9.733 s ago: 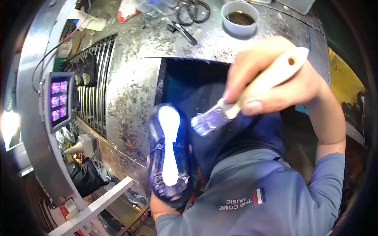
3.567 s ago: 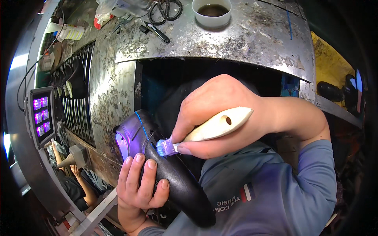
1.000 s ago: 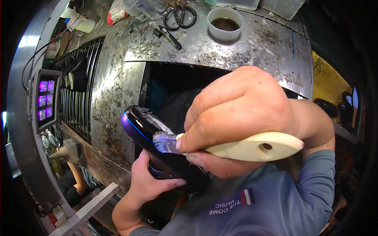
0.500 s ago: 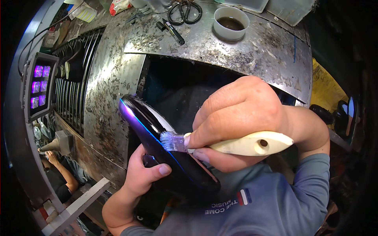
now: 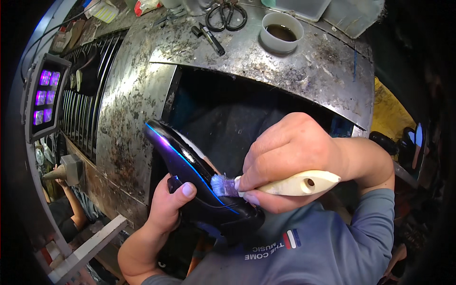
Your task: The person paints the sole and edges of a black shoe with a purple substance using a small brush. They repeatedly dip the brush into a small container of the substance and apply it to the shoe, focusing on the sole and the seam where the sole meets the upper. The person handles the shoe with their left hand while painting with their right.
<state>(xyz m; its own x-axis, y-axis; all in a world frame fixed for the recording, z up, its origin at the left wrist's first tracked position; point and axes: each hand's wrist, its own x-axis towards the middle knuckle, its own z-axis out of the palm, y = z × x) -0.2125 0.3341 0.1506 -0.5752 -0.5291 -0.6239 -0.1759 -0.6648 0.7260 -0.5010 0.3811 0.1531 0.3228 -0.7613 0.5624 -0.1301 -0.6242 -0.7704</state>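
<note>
The right hand (image 5: pixel 294 159) is pinching a brush (image 5: pixel 289 185) low on its pale handle, thumb and fingers closing near the metal band, while the brush's bristles (image 5: pixel 218 185) are meeting the edge of a black shoe (image 5: pixel 206 204). The left hand (image 5: pixel 164 204) is clasping that shoe from its left side, the thumb lying across it; how the other fingers are sitting cannot be told, since the shoe is hiding them. The shoe is resting in this grip at a tilt, its toe pointing up and left, a blue line running along its side and a pale patch showing on its sole.

Below and right of the shoe, a grey-blue shirt (image 5: pixel 332 232) is filling the view. Beyond the shoe, a worn metal workbench (image 5: pixel 142 90) is framing a dark opening. Farther beyond it, a white bowl (image 5: pixel 275 46) is holding dark liquid, with a marker (image 5: pixel 212 39) and black-handled scissors (image 5: pixel 226 20) lying to the bowl's left. Left of the shoe, past a slatted rack (image 5: pixel 78 114), a lamp (image 5: pixel 46 97) is glowing purple.
</note>
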